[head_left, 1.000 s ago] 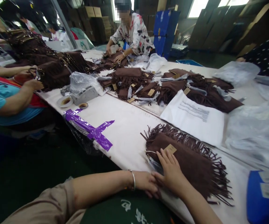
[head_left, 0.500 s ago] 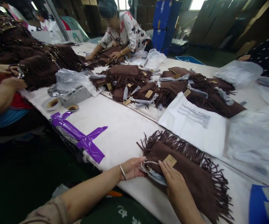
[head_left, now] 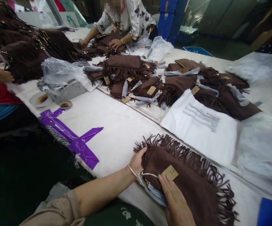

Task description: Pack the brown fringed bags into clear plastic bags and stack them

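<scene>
A brown fringed bag point(head_left: 190, 185) lies flat on the table in front of me, with a cardboard tag point(head_left: 170, 172) on a white string. My left hand point(head_left: 137, 161) holds the bag's left end, thumb on top; its other fingers are hidden beneath. My right hand point(head_left: 176, 201) rests flat on the bag's near side, fingers stretched out just below the tag. Between the hands, a plastic-wrapped strap point(head_left: 153, 191) hangs along the bag's near edge.
Beyond lies a printed white bag point(head_left: 202, 125), with several brown bags point(head_left: 147, 86) behind it. Purple tape point(head_left: 79, 141) crosses the table's near edge. A tape dispenser point(head_left: 71, 91) stands at left. Clear plastic point(head_left: 263, 150) lies at right. Co-workers handle brown bags at left and back.
My left hand has moved from the plastic-wrapped strap up to the bag's left end. My right hand stays on the bag, slightly lower. The camera view has tilted down.
</scene>
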Action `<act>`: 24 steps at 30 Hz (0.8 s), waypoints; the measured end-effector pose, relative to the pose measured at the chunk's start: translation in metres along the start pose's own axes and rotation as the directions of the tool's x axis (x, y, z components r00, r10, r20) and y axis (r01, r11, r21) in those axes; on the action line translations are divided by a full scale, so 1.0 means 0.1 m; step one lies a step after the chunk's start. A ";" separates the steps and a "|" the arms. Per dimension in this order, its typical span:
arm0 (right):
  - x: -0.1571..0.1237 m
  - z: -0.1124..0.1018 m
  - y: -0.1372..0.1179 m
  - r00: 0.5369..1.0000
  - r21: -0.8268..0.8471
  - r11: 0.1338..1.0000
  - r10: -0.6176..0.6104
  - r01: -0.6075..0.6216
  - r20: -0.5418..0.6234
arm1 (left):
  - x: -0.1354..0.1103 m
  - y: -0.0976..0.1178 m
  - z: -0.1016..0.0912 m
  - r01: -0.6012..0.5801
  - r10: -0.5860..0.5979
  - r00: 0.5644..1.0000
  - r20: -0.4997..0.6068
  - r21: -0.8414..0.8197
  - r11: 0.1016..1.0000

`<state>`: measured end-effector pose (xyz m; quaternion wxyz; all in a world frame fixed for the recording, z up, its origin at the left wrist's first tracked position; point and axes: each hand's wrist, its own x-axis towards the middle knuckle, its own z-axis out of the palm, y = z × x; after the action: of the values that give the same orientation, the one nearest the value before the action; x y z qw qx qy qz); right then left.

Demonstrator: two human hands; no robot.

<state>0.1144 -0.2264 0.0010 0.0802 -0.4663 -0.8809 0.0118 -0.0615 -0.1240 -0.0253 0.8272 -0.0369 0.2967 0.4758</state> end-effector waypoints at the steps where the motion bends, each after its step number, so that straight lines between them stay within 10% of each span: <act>1: -0.01 0.01 0.00 1.000 0.000 1.000 0.005 -0.005 -0.001 | 0.00 0.02 0.01 -0.017 0.018 0.999 0.026 -0.042 0.999; 9: -0.05 0.14 -0.10 0.998 0.031 0.998 0.051 -0.050 -0.041 | -0.12 0.17 0.13 -0.267 0.231 0.960 0.155 0.272 0.925; 11: -0.07 0.21 -0.15 0.996 0.032 0.997 0.071 -0.069 -0.054 | -0.22 0.15 0.21 -0.408 0.307 0.913 0.270 0.587 0.699; 13: -0.10 0.27 -0.18 0.994 0.035 0.997 0.073 -0.070 -0.082 | -0.29 0.09 0.26 -0.498 0.196 0.867 0.459 0.825 0.269; 16: -0.17 0.34 -0.14 0.989 0.042 0.999 0.003 0.004 -0.150 | -0.32 -0.02 0.28 -0.539 -0.064 0.836 0.545 0.794 -0.282; 21: -0.44 0.24 0.16 0.982 0.138 0.977 0.173 -0.161 -0.081 | -0.33 0.00 0.28 -0.527 -0.169 0.846 0.506 0.749 -0.402; 24: -0.72 0.05 0.35 0.887 0.301 0.853 0.459 -0.427 -0.044 | -0.39 -0.03 0.37 -0.563 -0.193 0.822 0.536 0.711 -0.422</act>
<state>0.1823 -0.2656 -0.0169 0.1912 -0.6403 -0.7327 0.1290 -0.0567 -0.1428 0.0252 0.4097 0.8275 0.3519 0.1533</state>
